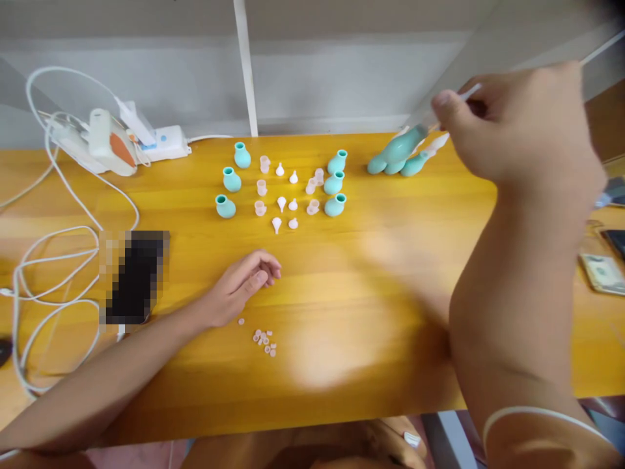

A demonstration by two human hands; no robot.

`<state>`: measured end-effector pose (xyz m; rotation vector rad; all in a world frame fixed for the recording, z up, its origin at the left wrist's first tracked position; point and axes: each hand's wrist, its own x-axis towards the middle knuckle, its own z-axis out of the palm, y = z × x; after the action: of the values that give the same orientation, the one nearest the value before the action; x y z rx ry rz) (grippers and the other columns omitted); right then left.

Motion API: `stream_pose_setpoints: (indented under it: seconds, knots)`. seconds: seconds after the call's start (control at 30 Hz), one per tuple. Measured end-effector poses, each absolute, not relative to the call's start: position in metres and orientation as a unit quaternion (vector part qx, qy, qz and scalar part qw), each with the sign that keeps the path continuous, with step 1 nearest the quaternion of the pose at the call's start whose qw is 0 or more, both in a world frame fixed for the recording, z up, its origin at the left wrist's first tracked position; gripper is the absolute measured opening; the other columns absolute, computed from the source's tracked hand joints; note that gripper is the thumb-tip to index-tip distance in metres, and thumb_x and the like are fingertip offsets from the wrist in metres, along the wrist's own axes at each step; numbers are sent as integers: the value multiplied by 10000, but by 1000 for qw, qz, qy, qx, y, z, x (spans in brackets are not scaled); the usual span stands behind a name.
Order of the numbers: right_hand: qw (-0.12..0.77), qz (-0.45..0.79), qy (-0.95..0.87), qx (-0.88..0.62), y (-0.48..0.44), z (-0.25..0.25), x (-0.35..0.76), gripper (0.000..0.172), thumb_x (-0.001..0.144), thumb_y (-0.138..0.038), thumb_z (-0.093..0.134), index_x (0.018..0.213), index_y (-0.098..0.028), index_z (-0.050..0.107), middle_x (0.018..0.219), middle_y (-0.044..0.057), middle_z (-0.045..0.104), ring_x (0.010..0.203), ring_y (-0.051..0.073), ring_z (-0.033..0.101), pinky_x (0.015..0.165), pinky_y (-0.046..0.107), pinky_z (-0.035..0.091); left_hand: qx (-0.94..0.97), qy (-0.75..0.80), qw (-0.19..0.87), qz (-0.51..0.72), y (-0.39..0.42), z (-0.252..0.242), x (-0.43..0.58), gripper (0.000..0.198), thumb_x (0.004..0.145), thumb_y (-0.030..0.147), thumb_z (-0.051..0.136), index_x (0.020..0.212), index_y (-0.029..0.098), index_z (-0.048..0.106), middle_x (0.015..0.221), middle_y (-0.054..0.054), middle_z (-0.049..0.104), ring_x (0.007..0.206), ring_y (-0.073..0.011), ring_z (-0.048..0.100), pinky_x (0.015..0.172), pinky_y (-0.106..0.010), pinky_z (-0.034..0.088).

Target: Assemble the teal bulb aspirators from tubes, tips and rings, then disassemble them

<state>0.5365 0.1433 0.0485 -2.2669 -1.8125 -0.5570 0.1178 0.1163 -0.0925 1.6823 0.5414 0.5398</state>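
Note:
My right hand [512, 120] is raised at the upper right, thumb and fingers pinched on a thin white stick-like piece [471, 91]. Just below and left of it lie several teal bulb-shaped pieces [403, 146] in a cluster, some with pale tips; whether the pinched piece joins the nearest bulb I cannot tell. My left hand [247, 286] rests on the table with loosely curled fingers, thumb apart from them, and nothing visible in it. Small pale pink rings [263, 339] lie in a loose pile just below that hand.
Teal bulbs with open necks [232, 179] stand in two columns. Between them are pink cup-like pieces [262, 187] and small white fan-shaped tips [282, 204]. A blurred-out dark device [137, 277], white cables [53, 260] and a power strip [166, 143] occupy the left. A banknote [604, 272] lies far right.

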Motion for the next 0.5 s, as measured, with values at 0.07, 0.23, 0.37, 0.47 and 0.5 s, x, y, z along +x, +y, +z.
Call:
stream_pose_setpoints:
  seconds: [0.07,0.23,0.37,0.47,0.5]
  knots:
    - [70,-185,-591,-782,161,44,534,637,1084,-607,560,1022,-41,843,918,211,825,940,255,782,673,399,299,730,231,598,236,117,-92,118,379,1162,510,464,1283,193,631,1105,-88,700,962,-196,665,861,-341,539]
    - [-8,-136,-666,-733,197,39,544,922,983,-788,366,933,-11,859,1065,216,822,1064,241,766,686,426,328,744,232,587,220,117,-88,119,405,1160,533,453,1239,186,645,1106,-97,704,985,-205,667,863,-343,539]
    - [-126,-77,-693,-706,213,41,554,1020,922,-650,42,454,14,658,1266,205,760,1214,313,702,710,513,341,772,205,564,210,117,-83,121,424,1162,539,429,1153,184,661,1103,-96,699,1004,-214,664,906,-353,533]
    - [-177,-59,-704,-685,223,42,557,933,905,-623,119,339,0,522,1344,166,734,1251,308,674,736,507,359,800,192,531,200,117,-80,122,452,1166,546,394,1123,188,667,1073,-95,697,999,-226,656,926,-366,528]
    - [-190,-53,-701,-686,227,42,559,919,897,-626,134,322,-3,490,1346,158,734,1233,295,683,736,505,361,807,189,524,198,117,-79,123,459,1167,547,385,1121,189,669,1065,-95,697,996,-228,654,931,-370,526]
